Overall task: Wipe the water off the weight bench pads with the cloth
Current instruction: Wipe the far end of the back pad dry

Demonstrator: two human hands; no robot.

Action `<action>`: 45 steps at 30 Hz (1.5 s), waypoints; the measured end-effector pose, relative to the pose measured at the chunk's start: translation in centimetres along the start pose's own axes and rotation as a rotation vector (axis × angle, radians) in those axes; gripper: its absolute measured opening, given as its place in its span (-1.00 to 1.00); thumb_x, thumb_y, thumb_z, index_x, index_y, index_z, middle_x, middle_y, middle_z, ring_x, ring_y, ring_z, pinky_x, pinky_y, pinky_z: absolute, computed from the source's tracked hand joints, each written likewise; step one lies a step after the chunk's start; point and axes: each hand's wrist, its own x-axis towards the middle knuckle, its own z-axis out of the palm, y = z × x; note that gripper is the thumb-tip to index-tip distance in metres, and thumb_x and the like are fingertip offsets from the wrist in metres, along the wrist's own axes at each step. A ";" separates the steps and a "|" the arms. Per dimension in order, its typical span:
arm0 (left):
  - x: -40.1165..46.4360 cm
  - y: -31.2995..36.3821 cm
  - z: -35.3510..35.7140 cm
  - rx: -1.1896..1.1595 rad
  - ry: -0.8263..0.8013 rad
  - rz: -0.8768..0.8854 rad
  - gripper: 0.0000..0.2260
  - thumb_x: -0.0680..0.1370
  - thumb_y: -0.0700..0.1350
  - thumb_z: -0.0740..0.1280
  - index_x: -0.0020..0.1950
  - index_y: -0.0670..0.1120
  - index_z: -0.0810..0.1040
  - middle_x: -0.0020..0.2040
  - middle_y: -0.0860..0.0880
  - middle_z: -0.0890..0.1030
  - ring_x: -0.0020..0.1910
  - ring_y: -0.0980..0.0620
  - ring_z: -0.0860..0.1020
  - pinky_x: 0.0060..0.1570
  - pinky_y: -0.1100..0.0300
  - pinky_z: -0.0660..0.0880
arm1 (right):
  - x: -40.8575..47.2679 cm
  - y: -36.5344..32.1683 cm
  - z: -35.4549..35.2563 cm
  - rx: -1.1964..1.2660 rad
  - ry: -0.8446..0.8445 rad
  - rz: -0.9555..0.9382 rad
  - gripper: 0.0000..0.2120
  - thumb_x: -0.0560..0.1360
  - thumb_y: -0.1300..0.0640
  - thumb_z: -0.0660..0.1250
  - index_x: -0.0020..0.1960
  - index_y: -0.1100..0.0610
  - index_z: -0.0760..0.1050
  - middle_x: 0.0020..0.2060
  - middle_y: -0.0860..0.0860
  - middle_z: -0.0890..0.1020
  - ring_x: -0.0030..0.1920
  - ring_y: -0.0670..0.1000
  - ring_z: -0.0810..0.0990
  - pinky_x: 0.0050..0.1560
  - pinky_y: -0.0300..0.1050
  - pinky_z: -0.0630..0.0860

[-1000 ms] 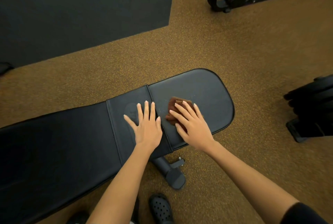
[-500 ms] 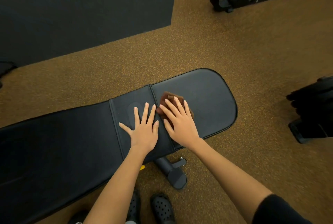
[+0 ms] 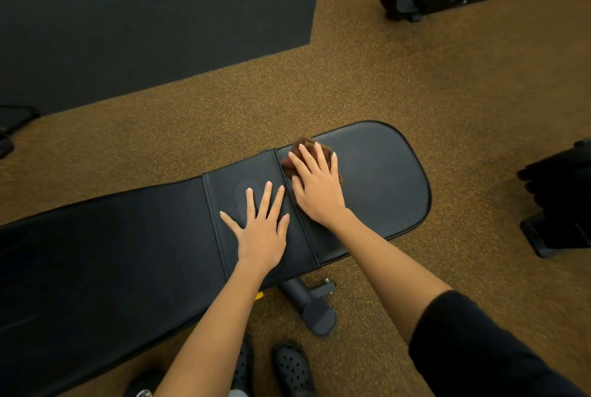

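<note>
Cloth (image 3: 307,144), pressed flat under the straight fingers of the right hand (image 3: 316,185), is now shifted toward the seat pad's (image 3: 383,179) far edge beside the seam, suggesting wiping continues, while the left hand (image 3: 262,227) is kept spread on the back pad (image 3: 128,236).

Speckled brown floor (image 3: 415,83), black mat (image 3: 144,13)

a long black padded vinyl weight bench (image 3: 128,246) stood on speckled brown rubber flooring (image 3: 415,83), its rounded seat pad (image 3: 383,185) to the right. a crumpled brown cloth (image 3: 307,147) lay on the seat pad under the flat right hand (image 3: 316,185). the left hand (image 3: 262,230) rested flat, fingers spread, on the adjoining pad section.
</note>
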 end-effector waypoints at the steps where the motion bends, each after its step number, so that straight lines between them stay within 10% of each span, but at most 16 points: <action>1: 0.0 0.0 0.0 0.001 0.003 0.002 -0.51 0.65 0.13 -0.12 0.49 0.20 -0.33 0.54 0.13 -0.30 0.51 -0.06 -0.33 0.28 -0.48 -0.24 | 0.5 -0.3 0.1 0.004 -0.009 -0.006 -0.51 0.60 0.04 0.08 0.52 0.07 0.25 0.53 0.07 0.22 0.55 0.19 0.03 0.49 0.30 -0.13; 25: -2.1 -0.5 -0.4 -0.021 -0.035 -0.007 -0.52 0.68 0.01 -0.09 0.54 0.12 -0.24 0.56 0.09 -0.23 0.53 -0.02 -0.26 0.34 -0.45 -0.18 | -10.4 2.5 -0.6 -0.042 0.001 -0.153 -0.56 0.62 0.02 0.08 0.49 -0.04 0.29 0.48 -0.04 0.34 0.53 0.03 0.15 0.50 0.20 0.07; 45: -3.0 -0.9 -0.8 -0.051 -0.112 0.009 -0.51 0.68 -0.06 -0.07 0.54 0.12 -0.25 0.56 0.08 -0.26 0.53 -0.04 -0.28 0.36 -0.44 -0.16 | -10.1 7.8 -2.1 0.139 0.351 0.799 -0.53 0.60 0.14 0.21 0.48 0.18 0.29 0.51 0.25 0.19 0.50 0.38 0.03 0.43 0.35 0.03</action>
